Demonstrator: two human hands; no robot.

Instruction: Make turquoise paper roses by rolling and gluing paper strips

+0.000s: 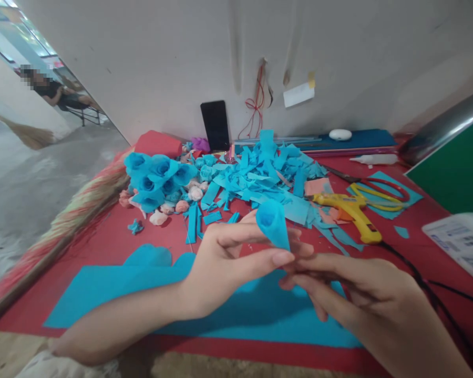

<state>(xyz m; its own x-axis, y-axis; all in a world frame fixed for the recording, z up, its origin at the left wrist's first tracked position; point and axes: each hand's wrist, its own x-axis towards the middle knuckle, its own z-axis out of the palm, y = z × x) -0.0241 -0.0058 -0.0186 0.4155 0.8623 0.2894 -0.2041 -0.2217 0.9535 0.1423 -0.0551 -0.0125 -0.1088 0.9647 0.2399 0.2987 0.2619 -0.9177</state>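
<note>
A blue crepe paper flower (271,223), rolled into a cone with an open curled top, stands between the thumb and fingers of my left hand (224,257). Just below its narrow end, the fingers of my right hand (358,294) are pinched together against my left fingertips. What lies inside that right pinch is hidden. Under both hands a wide sheet of blue crepe paper (114,294) lies flat on the red tabletop (150,236). Rounded blue paper petals (150,255) rest at its far edge.
Beyond lie finished blue flowers (161,168), small pink roses (195,190) and heaped blue scraps (260,173). A yellow glue gun (352,210), its cord trailing right, lies by scissors (390,191). A phone (215,125) leans on the wall. A person (63,94) sits far left.
</note>
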